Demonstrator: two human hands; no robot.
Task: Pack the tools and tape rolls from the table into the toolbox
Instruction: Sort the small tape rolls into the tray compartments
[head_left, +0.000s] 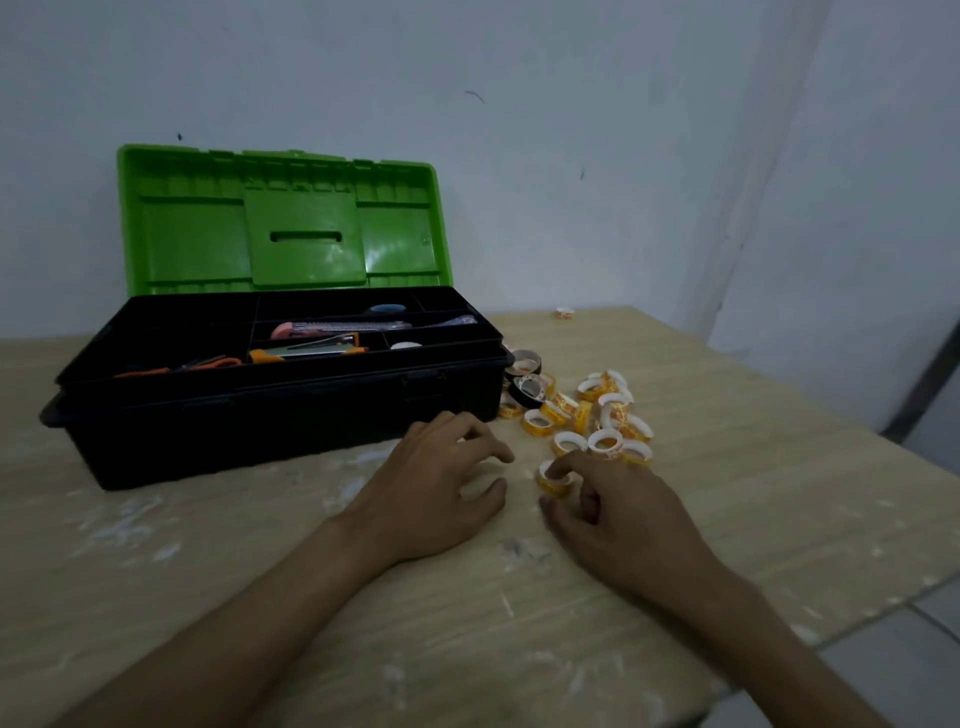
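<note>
On the pale wooden table (779, 467), beside the open black-and-green plastic toolbox (280, 415): a thin hold.
The left hand (441, 478) rests loosely curled, empty; the right hand (618, 519) hooks a forefinger into a small yellow tape roll (554, 480), thumb just beneath. The roll could slip and run away.

1. You have no text, brand or number in view that can be read.
2. The yellow tape rolls (587, 415) heaped just right of the toolbox (260, 415) carry orange print, too small and blurred for you to make out.
3. The single tape roll (555, 480) in front of the toolbox's right corner bears the same print, equally unreadable.
4. The pale strip (447, 322) in the toolbox's top tray shows speckled marks, too blurred to read.
</note>
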